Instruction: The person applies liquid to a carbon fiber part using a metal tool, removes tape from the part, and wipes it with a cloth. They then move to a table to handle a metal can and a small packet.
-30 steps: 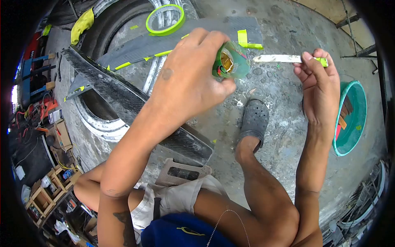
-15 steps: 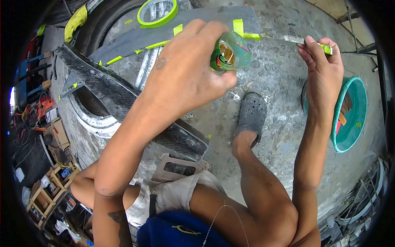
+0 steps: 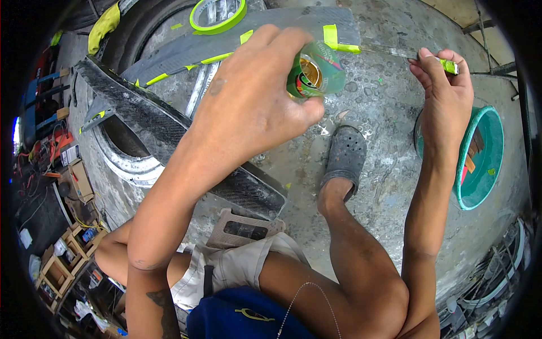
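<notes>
My left hand point(image 3: 254, 96) is closed around a green see-through plastic cup point(image 3: 332, 73) with printing on it. Its mouth faces me, and something amber and shiny shows inside. Well to the right, my right hand point(image 3: 443, 85) pinches a thin flat metal strip point(image 3: 389, 50) between thumb and fingers. Yellow-green tape wraps the strip's held end. The strip points left, apart from the cup, with its far tip near the taped corner of a long grey panel point(image 3: 293, 28). Part of that panel is hidden behind my left hand.
A roll of yellow-green tape point(image 3: 231, 24) lies on the panel. A dark woven-textured piece point(image 3: 147, 118) crosses the floor at left. A teal basin point(image 3: 497, 130) holding scraps stands right, beside my forearm. My foot wears a grey clog point(image 3: 346, 150). Wooden crates point(image 3: 53, 271) sit lower left.
Both hands stay almost still, keeping hold of the cup and the metal strip. The view has shifted very slightly.
</notes>
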The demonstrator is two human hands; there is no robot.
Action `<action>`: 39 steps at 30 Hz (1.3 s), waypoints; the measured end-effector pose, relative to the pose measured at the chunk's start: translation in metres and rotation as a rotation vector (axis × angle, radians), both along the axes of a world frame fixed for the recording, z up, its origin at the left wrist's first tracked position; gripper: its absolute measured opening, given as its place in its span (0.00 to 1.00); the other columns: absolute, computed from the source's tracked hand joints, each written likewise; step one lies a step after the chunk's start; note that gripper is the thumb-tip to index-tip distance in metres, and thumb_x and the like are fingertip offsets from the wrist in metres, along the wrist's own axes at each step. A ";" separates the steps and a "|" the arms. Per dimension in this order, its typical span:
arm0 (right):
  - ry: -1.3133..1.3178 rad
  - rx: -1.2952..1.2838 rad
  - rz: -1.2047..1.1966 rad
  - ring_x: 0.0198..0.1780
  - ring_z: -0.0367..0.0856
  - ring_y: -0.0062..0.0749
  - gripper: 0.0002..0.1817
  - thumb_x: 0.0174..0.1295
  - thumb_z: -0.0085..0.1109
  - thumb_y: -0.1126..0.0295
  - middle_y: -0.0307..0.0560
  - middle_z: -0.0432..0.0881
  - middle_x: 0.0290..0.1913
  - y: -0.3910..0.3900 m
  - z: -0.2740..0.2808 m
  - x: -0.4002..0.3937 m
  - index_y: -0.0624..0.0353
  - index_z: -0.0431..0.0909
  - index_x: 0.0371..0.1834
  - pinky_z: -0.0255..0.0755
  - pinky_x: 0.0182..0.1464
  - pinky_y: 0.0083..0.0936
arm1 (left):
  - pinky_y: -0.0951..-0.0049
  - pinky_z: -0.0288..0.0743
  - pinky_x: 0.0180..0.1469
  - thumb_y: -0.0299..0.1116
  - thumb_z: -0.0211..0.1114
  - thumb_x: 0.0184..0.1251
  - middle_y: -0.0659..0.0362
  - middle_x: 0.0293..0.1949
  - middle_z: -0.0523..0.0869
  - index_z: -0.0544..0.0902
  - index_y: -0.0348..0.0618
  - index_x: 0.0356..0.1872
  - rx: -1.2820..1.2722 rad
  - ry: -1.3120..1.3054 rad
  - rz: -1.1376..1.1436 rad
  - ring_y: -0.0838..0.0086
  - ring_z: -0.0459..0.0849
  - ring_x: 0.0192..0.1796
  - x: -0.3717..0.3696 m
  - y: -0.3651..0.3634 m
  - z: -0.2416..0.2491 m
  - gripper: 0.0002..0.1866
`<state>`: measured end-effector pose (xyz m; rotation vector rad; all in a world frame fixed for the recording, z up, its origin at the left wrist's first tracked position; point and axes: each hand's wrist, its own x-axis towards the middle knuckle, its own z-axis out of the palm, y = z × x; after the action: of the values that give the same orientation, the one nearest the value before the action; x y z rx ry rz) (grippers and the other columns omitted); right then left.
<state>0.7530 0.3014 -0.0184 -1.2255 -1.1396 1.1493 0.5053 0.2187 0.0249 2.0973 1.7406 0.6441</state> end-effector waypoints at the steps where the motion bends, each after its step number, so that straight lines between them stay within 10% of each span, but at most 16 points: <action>1: -0.002 -0.001 0.000 0.40 0.86 0.30 0.14 0.64 0.68 0.73 0.44 0.82 0.39 -0.001 0.001 -0.001 0.63 0.73 0.47 0.79 0.48 0.23 | 0.65 0.78 0.44 0.37 0.72 0.45 0.53 0.41 0.81 0.78 0.39 0.55 0.008 -0.002 0.008 0.60 0.81 0.38 0.000 0.000 0.000 0.30; 39: -0.085 0.000 -0.025 0.39 0.85 0.25 0.15 0.63 0.68 0.71 0.44 0.85 0.37 -0.003 0.009 -0.008 0.61 0.73 0.48 0.76 0.45 0.19 | 0.66 0.79 0.48 0.34 0.74 0.46 0.52 0.47 0.83 0.77 0.39 0.56 -0.008 -0.002 0.001 0.61 0.84 0.47 0.007 -0.002 0.004 0.31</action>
<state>0.7453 0.2985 -0.0091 -1.2956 -1.1843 1.0874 0.5119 0.2168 0.0291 2.0895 1.7406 0.6379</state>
